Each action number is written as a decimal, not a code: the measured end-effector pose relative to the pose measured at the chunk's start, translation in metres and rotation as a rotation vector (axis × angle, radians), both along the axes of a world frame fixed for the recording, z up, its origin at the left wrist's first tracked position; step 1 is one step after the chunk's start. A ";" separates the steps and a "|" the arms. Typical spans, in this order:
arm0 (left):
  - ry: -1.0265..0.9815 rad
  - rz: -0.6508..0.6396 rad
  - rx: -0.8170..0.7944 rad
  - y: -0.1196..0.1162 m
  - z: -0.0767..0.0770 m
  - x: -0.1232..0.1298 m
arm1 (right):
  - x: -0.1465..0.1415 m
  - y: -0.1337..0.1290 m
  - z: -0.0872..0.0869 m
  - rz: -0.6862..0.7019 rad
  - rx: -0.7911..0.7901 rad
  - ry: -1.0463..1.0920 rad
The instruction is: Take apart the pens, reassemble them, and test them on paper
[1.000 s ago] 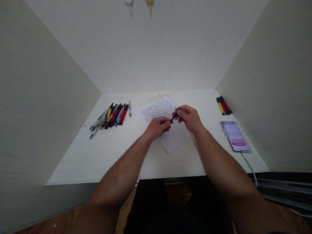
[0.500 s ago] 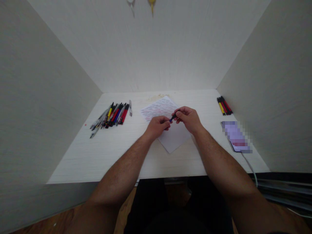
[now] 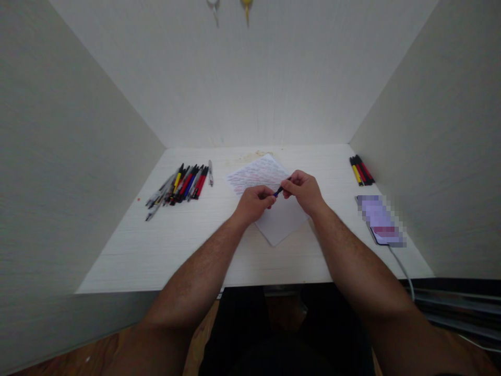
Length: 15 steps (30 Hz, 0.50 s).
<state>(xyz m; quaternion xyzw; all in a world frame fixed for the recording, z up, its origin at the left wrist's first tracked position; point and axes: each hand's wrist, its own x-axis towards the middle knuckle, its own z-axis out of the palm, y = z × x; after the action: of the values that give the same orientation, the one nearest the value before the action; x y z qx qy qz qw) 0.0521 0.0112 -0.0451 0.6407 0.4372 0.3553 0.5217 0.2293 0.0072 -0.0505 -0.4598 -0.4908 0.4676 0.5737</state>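
Note:
Between both hands, above the paper, is a dark pen [image 3: 279, 190] with a blue part at its left end. My left hand [image 3: 256, 202] pinches the blue end between thumb and fingers. With thumb and fingertips my right hand [image 3: 302, 189] grips the black end. Beneath them lies a sheet of paper [image 3: 254, 175], its far half covered in rows of scribbled strokes and its near half blank. The fingers hide parts of the pen, so I cannot tell whether its pieces are joined.
A pile of pens [image 3: 183, 184] in red, black, yellow, blue and clear lies on the left of the white desk [image 3: 156, 256]. At the right are several red and yellow pens [image 3: 362, 171] and a phone [image 3: 378, 220] with a cable [image 3: 403, 269]. Walls enclose three sides.
The right fingers have shifted slightly on the black end of the pen. Both hands stay in nearly the same place; the whole view has moved a little.

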 end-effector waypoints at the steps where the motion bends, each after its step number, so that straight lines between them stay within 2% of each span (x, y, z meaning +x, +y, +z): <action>1: -0.004 0.002 0.001 0.000 0.000 0.000 | 0.000 0.000 0.000 -0.014 0.005 -0.026; 9: 0.054 0.014 0.028 0.002 -0.003 0.002 | -0.004 -0.004 0.003 -0.099 0.027 -0.257; 15: 0.037 -0.044 0.112 0.003 -0.006 0.000 | -0.005 -0.004 0.000 -0.067 -0.024 -0.215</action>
<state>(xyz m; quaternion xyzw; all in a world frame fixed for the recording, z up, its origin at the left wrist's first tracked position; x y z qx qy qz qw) 0.0521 0.0139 -0.0514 0.6848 0.4121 0.3555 0.4847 0.2242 0.0034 -0.0504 -0.5303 -0.5283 0.4020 0.5274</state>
